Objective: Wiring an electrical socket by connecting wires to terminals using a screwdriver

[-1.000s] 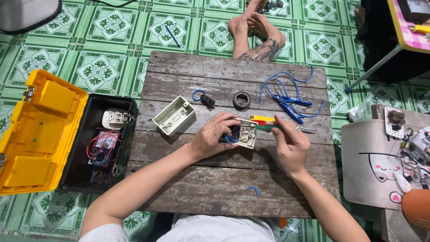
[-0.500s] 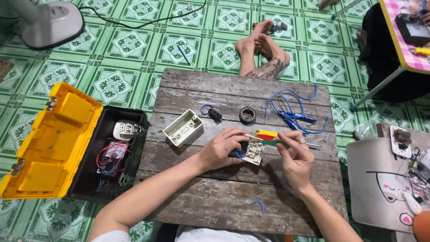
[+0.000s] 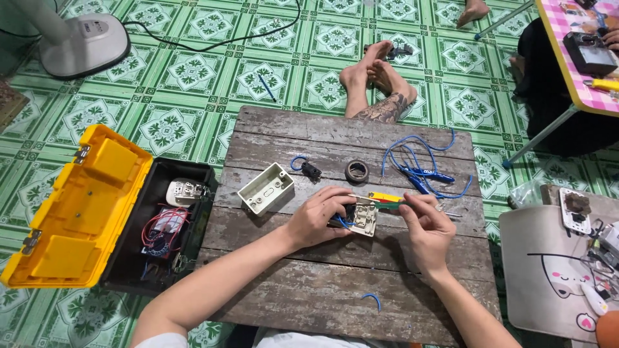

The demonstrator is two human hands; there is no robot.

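Note:
My left hand grips a small cream electrical socket part with blue wires at its left side, held just above the worn wooden board. A screwdriver with a yellow, red and green handle is pinched in my right hand, its thin shaft reaching left over the top of the socket part. Both hands meet at the board's middle.
On the board lie a cream wall box, a black tape roll, a small black plug piece, a tangle of blue wires and a blue wire scrap. An open yellow toolbox stands left. My bare feet rest beyond the board.
The camera view has shifted so the board and hands sit lower in the picture. My hands stay together on the socket part and screwdriver.

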